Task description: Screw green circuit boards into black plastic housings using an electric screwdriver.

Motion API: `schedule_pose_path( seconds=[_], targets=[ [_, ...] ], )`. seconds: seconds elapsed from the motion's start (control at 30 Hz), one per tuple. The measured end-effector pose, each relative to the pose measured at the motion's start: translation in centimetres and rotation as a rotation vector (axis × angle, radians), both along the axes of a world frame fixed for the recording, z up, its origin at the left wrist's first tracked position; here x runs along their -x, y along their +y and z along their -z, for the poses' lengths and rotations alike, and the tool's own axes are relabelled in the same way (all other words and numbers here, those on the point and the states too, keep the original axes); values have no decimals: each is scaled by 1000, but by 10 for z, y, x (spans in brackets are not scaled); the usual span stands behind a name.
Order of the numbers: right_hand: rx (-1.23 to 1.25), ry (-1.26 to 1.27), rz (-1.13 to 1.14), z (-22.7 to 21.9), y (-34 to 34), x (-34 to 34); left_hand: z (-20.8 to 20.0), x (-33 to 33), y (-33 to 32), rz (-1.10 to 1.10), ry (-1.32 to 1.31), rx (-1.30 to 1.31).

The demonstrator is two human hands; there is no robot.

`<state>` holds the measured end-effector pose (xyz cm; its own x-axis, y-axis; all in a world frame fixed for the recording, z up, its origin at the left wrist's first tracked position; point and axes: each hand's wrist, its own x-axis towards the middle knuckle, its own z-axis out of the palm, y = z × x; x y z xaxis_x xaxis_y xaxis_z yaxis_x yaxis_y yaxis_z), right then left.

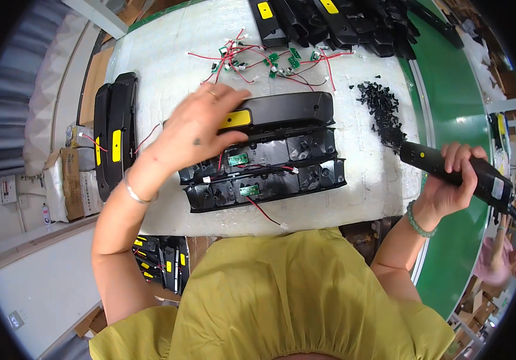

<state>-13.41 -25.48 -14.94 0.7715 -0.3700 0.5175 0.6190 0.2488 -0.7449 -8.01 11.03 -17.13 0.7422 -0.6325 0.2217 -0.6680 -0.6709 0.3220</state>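
My right hand point(457, 180) is wrapped round a black electric screwdriver point(432, 163). Its front end points left, at the near edge of a pile of small black screws point(381, 111). My left hand point(201, 123), slightly blurred, is over the left end of a long black casing point(291, 110) with a yellow label, thumb and fingers apart. That end is hidden beneath the hand. Nearer to me lie two opened black casings point(312, 148) point(297, 187), hollow side up, each with a small green circuit board and red wires.
Loose circuit boards with red wires point(270, 60) lie at the far middle. Several black casings point(306, 24) are heaped at the back, and others point(116, 132) stand at the left edge. A box of casings point(162, 258) sits below left. A green surface point(459, 120) runs along the right.
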Motion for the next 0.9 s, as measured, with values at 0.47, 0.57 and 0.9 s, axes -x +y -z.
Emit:
schedule_pose_path(
  seconds=[0.47, 0.57, 0.9],
  targets=[
    [-17, 13, -30, 6, 8, -4, 2, -15, -20, -21, 194, -9],
    [-21, 13, -11, 7, 8, -3, 1, -21, -22, -7, 302, -63],
    [-53, 25, -18, 9, 5, 0, 2, -11, -27, -17, 226, 77]
  ],
)
